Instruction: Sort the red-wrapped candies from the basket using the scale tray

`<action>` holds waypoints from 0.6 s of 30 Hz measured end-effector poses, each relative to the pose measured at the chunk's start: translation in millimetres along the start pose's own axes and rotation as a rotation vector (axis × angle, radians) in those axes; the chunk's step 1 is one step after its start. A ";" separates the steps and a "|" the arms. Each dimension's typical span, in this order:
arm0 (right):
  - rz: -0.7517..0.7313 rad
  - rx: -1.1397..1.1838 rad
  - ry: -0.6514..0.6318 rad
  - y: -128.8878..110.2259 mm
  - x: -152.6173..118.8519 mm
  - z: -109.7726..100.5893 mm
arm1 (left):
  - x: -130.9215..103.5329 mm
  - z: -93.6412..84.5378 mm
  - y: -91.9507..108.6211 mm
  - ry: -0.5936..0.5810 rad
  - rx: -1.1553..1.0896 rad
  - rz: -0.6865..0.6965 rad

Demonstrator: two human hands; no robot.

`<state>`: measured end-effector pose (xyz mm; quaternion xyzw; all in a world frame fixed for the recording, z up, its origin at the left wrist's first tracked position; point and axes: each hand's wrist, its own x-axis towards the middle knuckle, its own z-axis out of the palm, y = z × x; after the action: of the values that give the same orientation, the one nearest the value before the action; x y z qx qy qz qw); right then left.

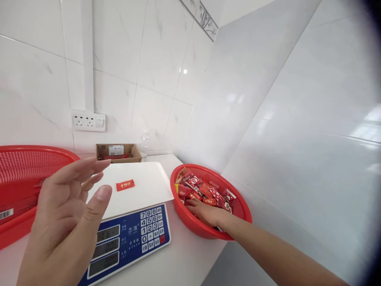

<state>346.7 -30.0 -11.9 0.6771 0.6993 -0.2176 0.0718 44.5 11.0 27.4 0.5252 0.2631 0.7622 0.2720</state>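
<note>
My left hand [68,214] is raised in front of the scale, fingers apart and nothing in it. On the white pan of the digital scale [149,186] lies one small red candy packet [125,185]. The scale's blue keypad panel [133,234] faces me, its displays partly covered by my left hand. To the right, my right hand [205,212] reaches into a round red plastic basket [190,222] of wrapped candies [208,190], mostly red. Its fingertips are down among the wrappers, so whether they grip any is hidden.
Another red basket [44,153] stands at the left edge with red packages inside. A cardboard box [127,153] and a clear plastic bottle [144,143] stand behind the scale against the tiled wall. A wall socket [89,121] is above. The white table's [190,254] edge runs below the right basket.
</note>
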 end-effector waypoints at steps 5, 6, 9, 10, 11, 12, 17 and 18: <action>0.057 -0.034 0.140 8.2 15.3 1.8 | 2.8 -4.6 1.1 -0.073 0.024 -0.007; 0.067 -0.039 0.165 10.8 17.2 -1.9 | 2.9 -4.9 1.4 -0.082 0.027 -0.001; 0.102 -0.049 0.258 18.6 19.4 -17.1 | 2.7 -5.4 2.7 -0.095 0.033 0.011; 0.118 -0.051 0.291 21.4 19.3 -22.2 | 3.0 -5.7 3.1 -0.101 0.034 0.011; 0.135 -0.050 0.317 24.5 18.8 -26.9 | 3.6 -6.2 3.4 -0.106 0.033 0.012; 0.154 -0.049 0.332 27.9 18.1 -30.9 | 4.4 -6.7 3.6 -0.111 0.031 0.011; 0.217 -0.019 0.321 47.2 13.7 -44.0 | 7.5 -7.9 5.0 -0.090 0.006 0.029; 0.217 -0.001 0.312 49.2 14.8 -47.0 | 7.1 -7.3 6.0 -0.087 0.001 0.026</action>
<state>402.9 1.8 14.2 0.7742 0.6248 -0.1004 -0.0141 34.7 10.8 33.9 0.5614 0.2445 0.7420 0.2729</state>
